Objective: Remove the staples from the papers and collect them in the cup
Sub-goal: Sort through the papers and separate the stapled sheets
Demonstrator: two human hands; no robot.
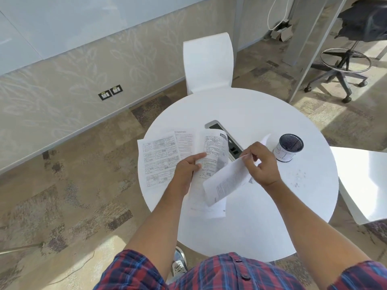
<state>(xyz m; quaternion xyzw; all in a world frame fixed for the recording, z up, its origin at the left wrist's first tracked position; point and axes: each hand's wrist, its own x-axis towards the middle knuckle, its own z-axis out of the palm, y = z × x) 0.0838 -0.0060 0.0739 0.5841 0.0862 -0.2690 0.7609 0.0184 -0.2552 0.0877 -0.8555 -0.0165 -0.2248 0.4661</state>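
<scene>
A stack of printed papers (211, 155) is lifted over the middle of the round white table (261, 216). My left hand (188, 168) grips its left edge, thumb on top. My right hand (259, 164) pinches a folded-back sheet (226, 183) near its top corner, fingers closed on the paper. More printed sheets (161, 158) lie flat at the table's left. A dark mesh cup (289, 147) with a white paper label stands upright just right of my right hand. Small dark specks (298, 178), perhaps staples, lie scattered on the table near the cup; too small to tell.
A grey power socket strip (228, 141) is set into the table, partly under the papers. A white chair (207, 61) stands at the far side, another white chair (364, 183) at the right. A black swivel stool (345, 65) stands at the back right.
</scene>
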